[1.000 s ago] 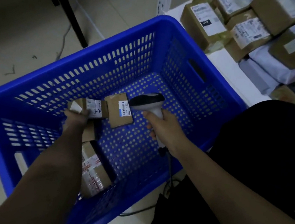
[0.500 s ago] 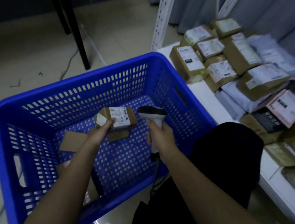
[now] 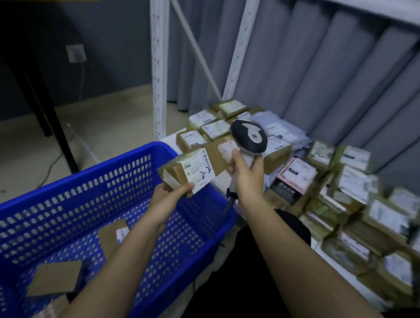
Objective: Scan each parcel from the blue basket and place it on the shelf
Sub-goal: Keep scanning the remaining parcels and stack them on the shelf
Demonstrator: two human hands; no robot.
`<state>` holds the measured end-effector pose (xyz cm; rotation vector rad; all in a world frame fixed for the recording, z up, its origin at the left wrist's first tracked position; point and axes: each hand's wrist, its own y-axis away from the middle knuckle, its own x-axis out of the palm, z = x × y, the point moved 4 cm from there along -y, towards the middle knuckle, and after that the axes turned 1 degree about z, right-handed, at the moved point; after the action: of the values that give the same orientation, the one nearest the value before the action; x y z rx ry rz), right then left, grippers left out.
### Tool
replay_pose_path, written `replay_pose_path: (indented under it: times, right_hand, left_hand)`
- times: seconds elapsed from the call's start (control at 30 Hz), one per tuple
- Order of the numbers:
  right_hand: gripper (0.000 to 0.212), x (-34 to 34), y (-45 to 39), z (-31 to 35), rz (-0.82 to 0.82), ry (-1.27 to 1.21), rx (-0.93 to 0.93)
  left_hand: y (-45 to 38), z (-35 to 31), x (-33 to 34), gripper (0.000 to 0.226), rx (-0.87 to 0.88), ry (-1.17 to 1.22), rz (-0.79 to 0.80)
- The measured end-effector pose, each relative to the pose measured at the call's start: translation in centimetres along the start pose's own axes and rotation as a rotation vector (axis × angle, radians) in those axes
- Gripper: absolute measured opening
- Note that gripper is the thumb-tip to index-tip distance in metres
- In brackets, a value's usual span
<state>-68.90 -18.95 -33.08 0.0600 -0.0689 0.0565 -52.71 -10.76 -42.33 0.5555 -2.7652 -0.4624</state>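
Parcel (image 3: 191, 173): brown cardboard box with a white printed label on its upper face, tilted, held in the air above the far rim of the basket (image 3: 47, 221). Left hand (image 3: 170, 196): grasps the parcel's near lower corner, thumb over the label edge. Right hand (image 3: 245, 174): wrapped around the grip of a scanner (image 3: 248, 137), which stands upright just right of the parcel; black head with a light top panel, cable hanging below the hand.

Basket: blue plastic, perforated walls and floor, on the floor at lower left. Contents: two brown parcels in view, one near the middle of the basket floor (image 3: 112, 236), one nearer the camera (image 3: 55, 277); both partly hidden by the left forearm or blurred.

Shelf (image 3: 347, 276): white, low, to the right, bearing many labelled boxes and mailers (image 3: 358, 181), packed touching one another. White slotted uprights (image 3: 159, 53) rise at its left end; grey curtain (image 3: 344, 77) behind.

Elsewhere: dark desk leg (image 3: 49, 114) at left.
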Motion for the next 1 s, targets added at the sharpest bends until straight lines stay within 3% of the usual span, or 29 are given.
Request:
replay_pose_path:
  times: [0.07,0.23,0.43,0.6,0.7,0.8,0.87,1.0]
  right_hand:
    - [0.056,-3.2,-1.0,1.9,-0.065,-0.033,-0.054]
    - [0.067,-13.4,-2.2,6.9,-0.243,0.031,-0.181]
    - [0.055,-26.4,-0.9,9.2,-0.446,-0.02,-0.158]
    - [0.085,-32.7,1.7,9.7,-0.498,-0.093,-0.152]
    - [0.072,-33.6,2.6,9.6,-0.445,-0.098,-0.139]
    - [0.068,-33.8,2.9,9.0,-0.423,-0.149,-0.162]
    - [0.053,-33.5,2.9,8.8,-0.443,-0.145,-0.177]
    - [0.051,-32.5,2.6,8.9,-0.425,-0.084,-0.166]
  left_hand:
    - [0.3,-2.1,3.6,0.037,0.093,-0.04,0.047]
    - [0.6,-5.7,13.3,0.082,0.295,-0.123,0.178]
    - [2.0,-6.4,25.2,0.09,0.417,-0.326,0.374]
    - [3.3,-5.8,30.1,0.117,0.531,-0.522,0.532]
    - [4.6,-5.3,31.3,0.115,0.565,-0.594,0.593]
    - [6.1,-5.2,32.0,0.111,0.505,-0.493,0.686]
    - [7.0,-5.4,32.2,0.11,0.453,-0.459,0.724]
    - [7.4,-5.5,32.1,0.085,0.311,-0.328,0.583]
